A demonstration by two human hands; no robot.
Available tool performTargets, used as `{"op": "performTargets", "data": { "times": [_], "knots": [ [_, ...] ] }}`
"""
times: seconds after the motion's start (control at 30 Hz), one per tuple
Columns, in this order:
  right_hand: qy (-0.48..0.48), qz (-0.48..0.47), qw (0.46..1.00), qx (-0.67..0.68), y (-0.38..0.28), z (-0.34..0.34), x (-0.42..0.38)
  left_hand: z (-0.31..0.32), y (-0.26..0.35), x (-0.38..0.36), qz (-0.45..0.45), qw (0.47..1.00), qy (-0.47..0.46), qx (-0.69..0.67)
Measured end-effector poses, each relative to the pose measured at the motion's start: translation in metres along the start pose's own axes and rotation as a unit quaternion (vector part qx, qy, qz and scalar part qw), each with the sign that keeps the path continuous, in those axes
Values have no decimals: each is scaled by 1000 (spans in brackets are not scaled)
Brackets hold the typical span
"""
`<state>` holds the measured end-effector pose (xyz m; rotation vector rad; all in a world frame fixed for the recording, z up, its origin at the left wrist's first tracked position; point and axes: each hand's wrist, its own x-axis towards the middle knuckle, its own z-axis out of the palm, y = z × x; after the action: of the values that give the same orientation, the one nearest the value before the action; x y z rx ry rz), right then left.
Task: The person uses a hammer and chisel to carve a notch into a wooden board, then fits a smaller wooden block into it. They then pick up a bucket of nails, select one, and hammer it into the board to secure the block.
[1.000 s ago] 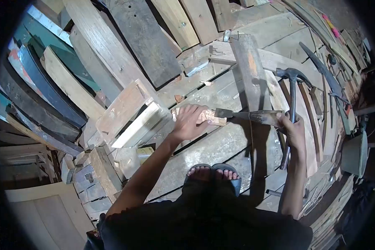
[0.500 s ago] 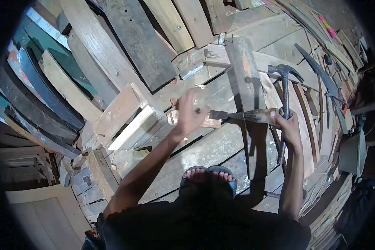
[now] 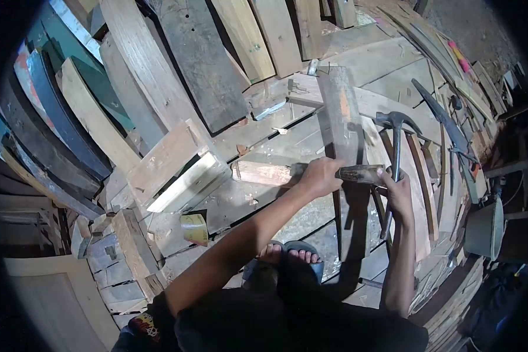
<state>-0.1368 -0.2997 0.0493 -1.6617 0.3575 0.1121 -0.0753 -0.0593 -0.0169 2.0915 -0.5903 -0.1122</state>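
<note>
My left hand [image 3: 321, 178] is closed around the middle of a chisel, where the blade meets the handle. The chisel's dark wooden handle [image 3: 359, 174] sticks out to the right, its flat blade tip to the left of my fist. My right hand [image 3: 399, 190] grips the shaft of a claw hammer [image 3: 396, 141], head pointing away from me, and its fingertips also touch the end of the chisel handle. Beneath the blade lies a short pale wood block [image 3: 258, 173] with a roughly cut, reddish face. A long grey board [image 3: 341, 111] stretches away behind my left hand.
A jointed wooden piece [image 3: 179, 167] stands at left, beside a yellowish curved scrap [image 3: 194, 229]. Several planks [image 3: 202, 64] lean at the back left. A handsaw [image 3: 446, 117] lies at right, near a pale bucket [image 3: 486, 229]. My sandalled feet [image 3: 302, 255] stand on the plank floor.
My left hand has moved right from above the wood block, its fingers loose, and closed around the chisel. My right hand still holds the hammer and touches the chisel handle. The view has shifted slightly.
</note>
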Motion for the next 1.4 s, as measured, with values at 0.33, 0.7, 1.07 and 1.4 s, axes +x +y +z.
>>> {"op": "performTargets", "data": {
  "times": [0.33,0.7,1.07,1.4],
  "knots": [
    [-14,-40,999,10,-11,7,3,4,48,33,-16,996,-86,-4],
    [138,-10,986,-91,9,-50,-89,6,56,22,-15,998,-52,26],
    [179,-31,982,47,72,-39,-136,9,47,12,24,999,-27,33],
    [238,2,964,120,16,-74,-152,1,42,9,-1,997,-45,55]
  ]
}}
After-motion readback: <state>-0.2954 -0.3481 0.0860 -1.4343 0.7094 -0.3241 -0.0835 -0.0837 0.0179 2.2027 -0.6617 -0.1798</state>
